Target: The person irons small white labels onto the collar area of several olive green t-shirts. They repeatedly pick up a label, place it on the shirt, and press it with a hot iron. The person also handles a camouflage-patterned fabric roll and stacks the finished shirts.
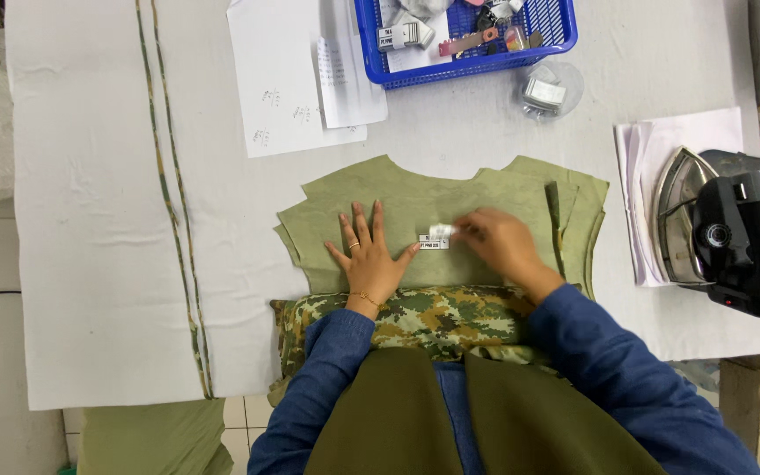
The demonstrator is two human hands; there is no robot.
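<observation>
Here, seen from the head camera looking straight down, a work table covered in white cloth point(90, 220) fills most of the view, with a thin green double stripe point(171, 202) running down the cloth to the left of the olive fabric piece. That olive fabric piece point(424, 198), cut with a curved neckline, lies flat at the middle of the table and serves as the landmark. Pale floor tiles show past the table's near edge, below and left of the fabric.

The left hand point(369, 255) rests flat on the fabric's left half, fingers spread apart, pressing it down; a ring and a thin bracelet show. The right hand point(501, 244) sits on the fabric's right half, its fingertips pinched together on a small white label point(440, 231). A second small label point(433, 243) lies on the fabric just below it, between the two hands.

Just below the fabric, a folded camouflage cloth point(415, 318) lies against the person's blue sleeves. Above the fabric lie white paper sheets point(283, 79) and a blue plastic basket point(468, 63) holding small odds and ends. Beside the basket, above the fabric's right corner, is a clear round container point(551, 90). Well to the right of the fabric, an iron point(732, 233) rests on a stack of white paper point(679, 136).
</observation>
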